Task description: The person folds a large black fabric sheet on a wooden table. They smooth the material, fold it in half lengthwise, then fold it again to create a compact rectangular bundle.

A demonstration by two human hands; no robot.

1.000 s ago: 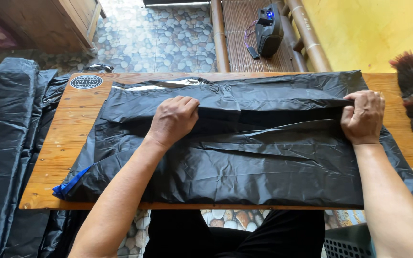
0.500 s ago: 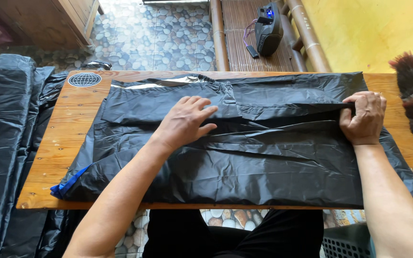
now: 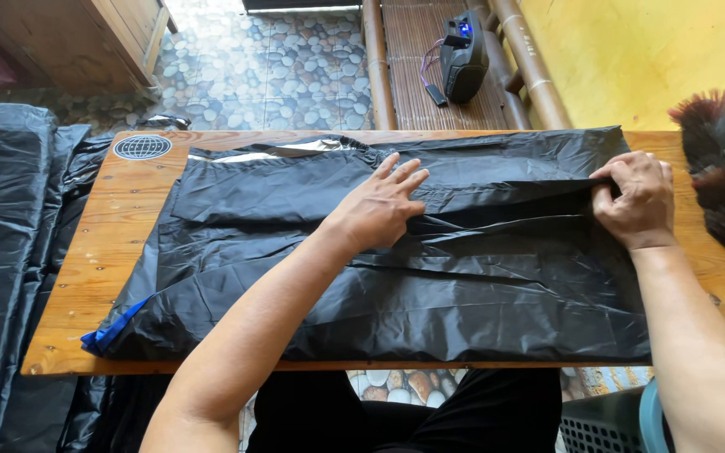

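Across the wooden surface (image 3: pixel 119 252) lies the black plastic bag (image 3: pixel 430 294); left hand (image 3: pixel 377 210) presses flat, fingers spread, right hand (image 3: pixel 635 201) pinches its fold at the right edge, which could slip, slick film rumpling

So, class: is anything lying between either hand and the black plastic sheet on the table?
Nothing visible. The left hand lies flat on the sheet, and the right hand pinches a fold at its right edge.
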